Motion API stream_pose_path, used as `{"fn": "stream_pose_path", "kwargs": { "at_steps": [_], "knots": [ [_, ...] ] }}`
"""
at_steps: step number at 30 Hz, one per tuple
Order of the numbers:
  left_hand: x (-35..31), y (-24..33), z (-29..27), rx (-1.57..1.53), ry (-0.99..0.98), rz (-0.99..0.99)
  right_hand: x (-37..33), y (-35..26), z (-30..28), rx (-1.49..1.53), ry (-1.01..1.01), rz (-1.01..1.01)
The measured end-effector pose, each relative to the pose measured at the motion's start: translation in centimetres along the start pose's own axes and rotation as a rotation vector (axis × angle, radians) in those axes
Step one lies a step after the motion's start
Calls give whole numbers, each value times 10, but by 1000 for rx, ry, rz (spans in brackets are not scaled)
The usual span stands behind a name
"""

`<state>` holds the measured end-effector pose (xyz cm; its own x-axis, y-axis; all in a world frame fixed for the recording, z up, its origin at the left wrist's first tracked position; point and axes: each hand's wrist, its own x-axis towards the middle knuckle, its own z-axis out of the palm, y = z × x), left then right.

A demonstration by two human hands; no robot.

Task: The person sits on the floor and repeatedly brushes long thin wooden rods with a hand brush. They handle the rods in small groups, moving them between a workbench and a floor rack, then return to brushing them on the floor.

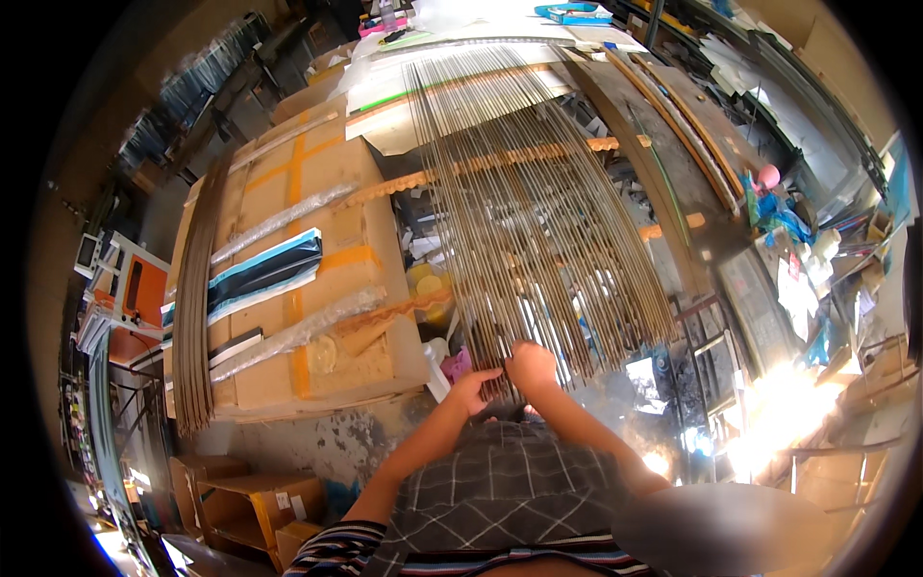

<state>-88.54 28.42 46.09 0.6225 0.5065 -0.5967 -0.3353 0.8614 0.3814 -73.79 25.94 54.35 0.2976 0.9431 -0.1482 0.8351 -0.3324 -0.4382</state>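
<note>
A wide row of long thin rods [538,202], grey-brown, runs away from me side by side, with narrow gaps between many of them. My right hand [532,367] is closed in a fist around the near end of a rod or rods. Close to its left, my left hand [476,388] grips the near ends at the row's left side, thumb lying across them. How many rods each hand holds is hidden by the fingers. A wooden crossbar [481,163] with a notched edge lies beneath the row, and the far ends rest over a white-covered table [375,87].
Left of the row stands a large taped cardboard box [370,216] carrying a bundle of brown strips [197,298] and a black-and-blue plastic wrapper [269,274]. Wooden boards [673,125] lie at the far right. Open cartons [255,510] sit low on the left.
</note>
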Motion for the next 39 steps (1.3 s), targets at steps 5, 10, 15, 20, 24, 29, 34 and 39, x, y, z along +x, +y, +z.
{"fn": "stream_pose_path", "kwargs": {
  "at_steps": [5,10,15,20,24,29,34,39],
  "knots": [
    [-8,3,10,-23,-61,8,0,-9,-15,-29,-85,6],
    [-1,-2,-2,-115,-45,-30,4,-13,-13,-40,-117,-39],
    [2,-7,1,-46,45,41,4,-13,-11,-22,-90,19],
    [-1,-8,2,-63,-5,94,8,-15,-13,-23,-163,-9],
    [-2,-7,5,-54,-24,111,7,-17,-14,69,-125,60],
    [-1,-2,9,-3,10,113,-4,-13,5,449,153,21],
    [-9,1,17,41,23,91,6,-22,3,589,288,-103],
    [-5,-3,11,34,46,125,12,-22,-10,525,308,-123]
  ]
}}
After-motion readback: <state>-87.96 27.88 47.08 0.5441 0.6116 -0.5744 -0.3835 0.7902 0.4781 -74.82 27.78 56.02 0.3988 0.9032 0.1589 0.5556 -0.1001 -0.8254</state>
